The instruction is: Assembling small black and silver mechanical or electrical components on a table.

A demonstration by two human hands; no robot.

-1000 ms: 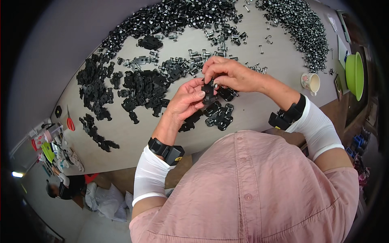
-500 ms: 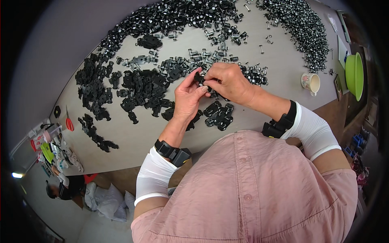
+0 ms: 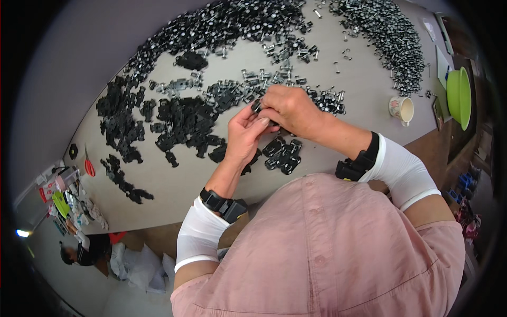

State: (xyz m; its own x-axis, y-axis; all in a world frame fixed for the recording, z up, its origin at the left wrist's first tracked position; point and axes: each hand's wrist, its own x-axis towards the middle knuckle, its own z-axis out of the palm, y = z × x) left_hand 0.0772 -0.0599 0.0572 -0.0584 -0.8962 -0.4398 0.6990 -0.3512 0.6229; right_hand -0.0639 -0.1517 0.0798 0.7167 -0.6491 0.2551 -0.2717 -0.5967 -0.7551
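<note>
My left hand (image 3: 244, 136) is closed around a small black toy car chassis (image 3: 257, 105), which shows only partly between the fingers. From the right, my right hand (image 3: 293, 108) pinches at the same piece with bent fingers; its fingertips are hidden, so any smaller part there cannot be made out. Just left of the hands is a pile of black chassis (image 3: 185, 121). Wheel-and-axle pieces (image 3: 259, 77) lie scattered beyond the fingers. Below the right wrist sits a small group of chassis with wheels (image 3: 282, 155).
Large heaps of black wheel pieces (image 3: 227, 24) and silvery wheel axles (image 3: 393, 45) cover the far table. A cup (image 3: 402, 110) and a green basin (image 3: 458, 99) stand at right. Red-handled scissors (image 3: 89, 167) lie at left. Another person (image 3: 87, 249) is at lower left.
The right hand has shifted slightly left and its fingers now cover more of the chassis. The left hand stays nearly in place; the whole view has moved a little.
</note>
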